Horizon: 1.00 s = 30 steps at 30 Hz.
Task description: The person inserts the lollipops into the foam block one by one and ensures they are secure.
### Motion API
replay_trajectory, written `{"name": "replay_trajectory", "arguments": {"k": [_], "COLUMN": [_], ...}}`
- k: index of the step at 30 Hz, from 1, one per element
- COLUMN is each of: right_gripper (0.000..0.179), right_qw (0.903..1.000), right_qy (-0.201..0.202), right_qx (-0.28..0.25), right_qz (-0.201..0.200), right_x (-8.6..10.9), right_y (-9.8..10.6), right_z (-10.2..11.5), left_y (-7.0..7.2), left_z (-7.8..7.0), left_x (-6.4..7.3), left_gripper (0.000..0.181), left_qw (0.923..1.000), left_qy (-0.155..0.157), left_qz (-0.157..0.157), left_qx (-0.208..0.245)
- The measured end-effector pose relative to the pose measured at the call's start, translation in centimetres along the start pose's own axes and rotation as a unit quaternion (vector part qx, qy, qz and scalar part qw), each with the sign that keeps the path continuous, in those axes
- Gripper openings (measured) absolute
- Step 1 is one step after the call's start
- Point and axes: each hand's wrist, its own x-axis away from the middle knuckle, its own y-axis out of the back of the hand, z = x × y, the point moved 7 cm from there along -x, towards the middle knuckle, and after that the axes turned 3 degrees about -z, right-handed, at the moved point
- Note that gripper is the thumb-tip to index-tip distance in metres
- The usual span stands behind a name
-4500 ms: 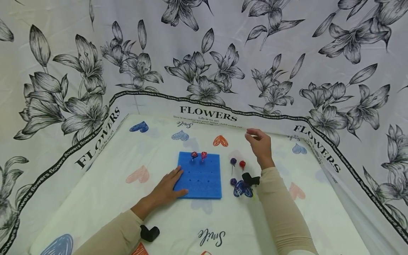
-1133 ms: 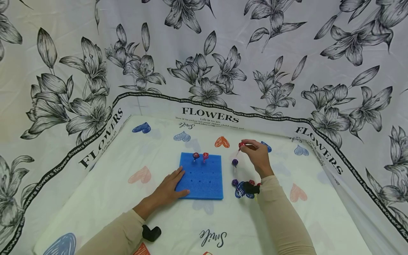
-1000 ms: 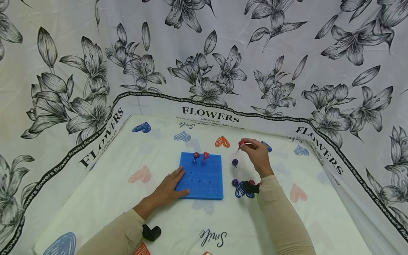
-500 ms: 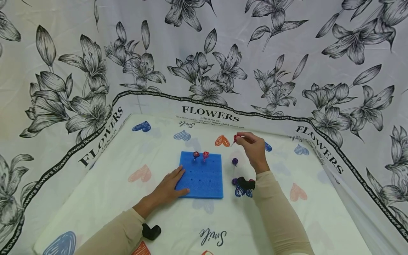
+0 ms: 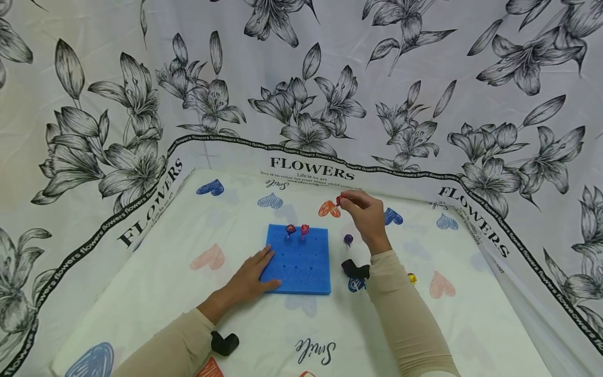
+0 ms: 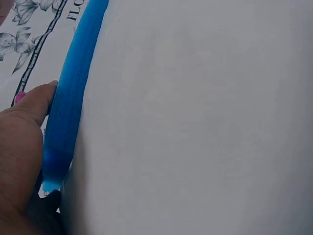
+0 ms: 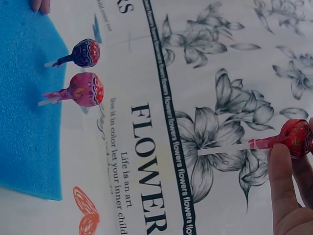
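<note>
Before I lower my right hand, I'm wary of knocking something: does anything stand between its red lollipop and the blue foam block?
Nothing visible stands between the red lollipop and the blue foam block. The pink lollipop stands in it, left of that path; the purple lollipop lies right of the block.

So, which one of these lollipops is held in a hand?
The red lollipop, pinched by the right hand. The pink lollipop and dark blue lollipop stand in the blue foam; the purple lollipop is on the table.
</note>
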Motion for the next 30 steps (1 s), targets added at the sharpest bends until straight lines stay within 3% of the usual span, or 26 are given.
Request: {"name": "replay_trajectory", "arguments": {"k": [6, 10, 15, 30], "right_gripper": [0.020, 0.025, 0.029, 0.019], "right_qw": [0.9992, 0.9965, 0.9951, 0.9803], "right_qy": [-0.033, -0.062, -0.082, -0.168], "right_qx": [0.023, 0.055, 0.054, 0.104], "right_qz": [0.005, 0.010, 0.013, 0.007], "right_x": [0.2, 0.7, 1.3, 2.7], "right_y": [-1.0, -1.7, -2.1, -2.7], "right_z": [-0.4, -1.9, -4.7, -9.6], "left_y": [0.1, 0.2, 0.1, 0.1], "left_z": [0.0, -0.1, -0.1, 0.0], "left_x": [0.1, 0.1, 0.0, -0.1], "left_gripper": [0.088, 0.087, 0.087, 0.088], "left_qw": [1.0000, 1.0000, 1.0000, 0.9999], "left_qy": [0.003, 0.003, -0.002, -0.008], "left_qz": [-0.001, -0.002, -0.002, -0.005], "left_qx": [0.003, 0.004, 0.000, -0.005]}}
